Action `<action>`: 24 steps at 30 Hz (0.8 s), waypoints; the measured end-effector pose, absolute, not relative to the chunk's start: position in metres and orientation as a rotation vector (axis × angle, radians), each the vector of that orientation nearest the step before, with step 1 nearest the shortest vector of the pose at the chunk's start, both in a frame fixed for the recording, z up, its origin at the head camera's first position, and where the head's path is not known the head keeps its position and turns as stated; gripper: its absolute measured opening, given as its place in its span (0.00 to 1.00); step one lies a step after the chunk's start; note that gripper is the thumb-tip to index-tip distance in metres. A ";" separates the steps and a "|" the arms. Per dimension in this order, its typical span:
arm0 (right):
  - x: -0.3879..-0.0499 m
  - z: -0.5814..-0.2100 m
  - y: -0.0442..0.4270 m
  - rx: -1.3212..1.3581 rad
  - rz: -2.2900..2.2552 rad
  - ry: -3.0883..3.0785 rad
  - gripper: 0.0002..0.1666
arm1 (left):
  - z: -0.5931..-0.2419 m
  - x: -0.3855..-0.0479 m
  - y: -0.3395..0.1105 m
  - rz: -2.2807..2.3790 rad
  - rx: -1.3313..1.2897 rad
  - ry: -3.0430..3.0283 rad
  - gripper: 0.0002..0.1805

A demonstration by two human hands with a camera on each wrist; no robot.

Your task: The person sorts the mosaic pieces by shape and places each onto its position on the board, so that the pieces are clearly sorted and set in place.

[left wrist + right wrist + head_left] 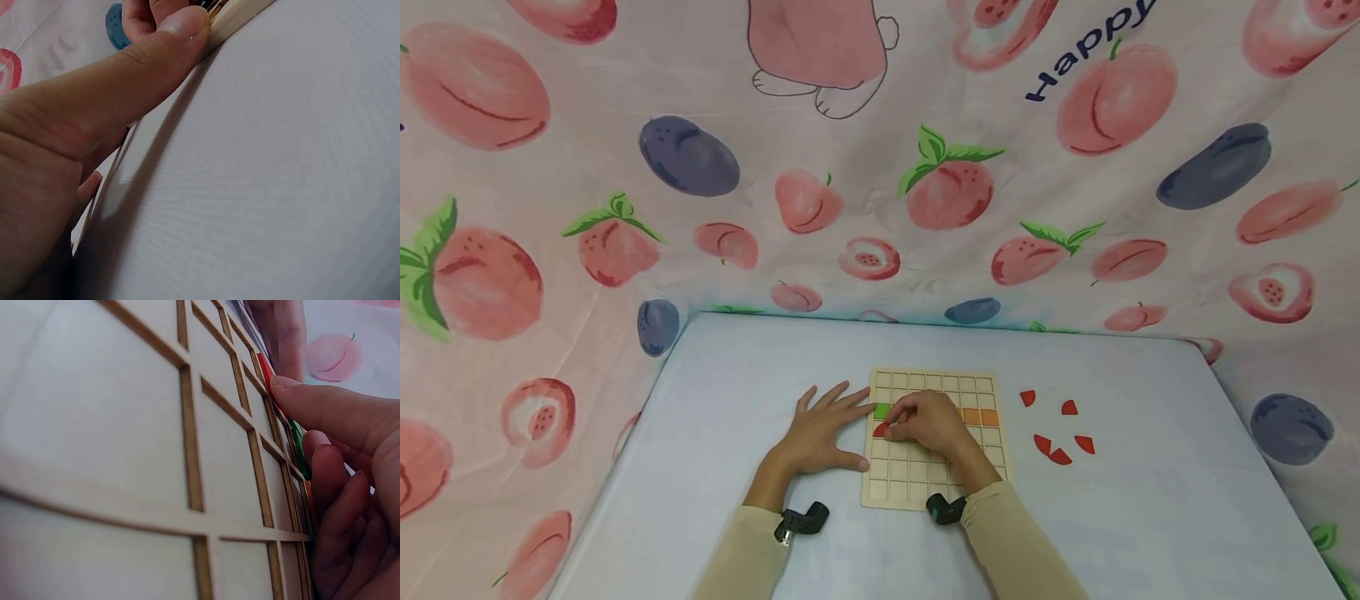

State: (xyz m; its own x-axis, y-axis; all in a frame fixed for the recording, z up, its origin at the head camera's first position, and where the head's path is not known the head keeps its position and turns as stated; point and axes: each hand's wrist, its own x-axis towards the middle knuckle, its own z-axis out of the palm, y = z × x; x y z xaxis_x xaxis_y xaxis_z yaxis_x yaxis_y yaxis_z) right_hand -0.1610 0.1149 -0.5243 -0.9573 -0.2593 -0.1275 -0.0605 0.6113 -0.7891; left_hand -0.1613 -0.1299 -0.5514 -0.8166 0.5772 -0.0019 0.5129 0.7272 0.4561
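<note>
A pale wooden grid board (932,492) lies on the white table. My right hand (934,423) is over its left half, pinching a red quarter-circle piece (880,431) at a cell in the left column. The right wrist view shows the thumb against the edge of that red piece (265,372). Just above it on the board sits a green square (882,411). Orange squares (981,417) fill cells along the same row, partly hidden by the right hand. My left hand (820,433) is spread flat, its thumb (169,47) and fingertips touching the board's left edge.
Several loose red quarter-circle pieces (1060,457) lie on the table (1150,508) right of the board. A fruit-printed cloth (865,192) hangs behind the table's far edge. Each wrist wears a small black camera (805,518).
</note>
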 end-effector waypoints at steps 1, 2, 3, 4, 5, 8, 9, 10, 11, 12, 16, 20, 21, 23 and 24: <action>-0.161 -0.524 0.115 -0.261 -1.269 2.605 0.08 | -0.551 -0.161 -0.130 0.669 0.884 2.785 0.53; -0.161 -0.525 0.115 -0.259 -1.275 2.603 0.08 | -0.552 -0.161 -0.130 0.669 0.884 2.785 0.53; -0.161 -0.525 0.115 -0.256 -1.279 2.601 0.08 | -0.552 -0.161 -0.130 0.668 0.884 2.784 0.54; -0.161 -0.525 0.115 -0.257 -1.282 2.600 0.08 | -0.552 -0.162 -0.130 0.668 0.885 2.784 0.54; -0.162 -0.525 0.115 -0.260 -1.284 2.600 0.08 | -0.552 -0.161 -0.130 0.668 0.885 2.784 0.53; -0.162 -0.526 0.115 -0.267 -1.282 2.603 0.08 | -0.552 -0.161 -0.130 0.667 0.885 2.784 0.53; -0.162 -0.526 0.115 -0.268 -1.279 2.604 0.08 | -0.552 -0.161 -0.130 0.667 0.884 2.783 0.53; -0.162 -0.527 0.115 -0.269 -1.277 2.605 0.08 | -0.552 -0.161 -0.130 0.665 0.882 2.783 0.53; -0.162 -0.527 0.115 -0.269 -1.273 2.607 0.08 | -0.552 -0.161 -0.131 0.664 0.882 2.784 0.53; -0.162 -0.527 0.115 -0.269 -1.270 2.608 0.08 | -0.552 -0.161 -0.131 0.666 0.882 2.785 0.53; -0.162 -0.526 0.115 -0.269 -1.258 2.617 0.08 | -0.551 -0.161 -0.131 0.675 0.888 2.788 0.53; -0.161 -0.525 0.115 -0.267 -1.235 2.631 0.09 | -0.551 -0.161 -0.130 0.687 0.890 2.785 0.53; -0.161 -0.525 0.115 -0.266 -1.228 2.633 0.09 | -0.551 -0.161 -0.130 0.688 0.890 2.784 0.53; -0.161 -0.524 0.114 -0.264 -1.215 2.634 0.09 | -0.551 -0.161 -0.130 0.684 0.889 2.783 0.53; -0.161 -0.524 0.115 -0.264 -1.210 2.630 0.09 | -0.551 -0.161 -0.130 0.680 0.888 2.782 0.53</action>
State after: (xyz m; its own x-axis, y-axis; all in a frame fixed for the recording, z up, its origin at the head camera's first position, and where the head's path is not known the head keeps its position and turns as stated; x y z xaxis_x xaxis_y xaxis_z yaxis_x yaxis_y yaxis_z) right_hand -0.1609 0.1146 -0.5238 -0.9564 -0.2588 -0.1354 -0.0656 0.6420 -0.7639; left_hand -0.1611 -0.1304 -0.5509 -0.8154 0.5790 0.0013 0.5144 0.7234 0.4606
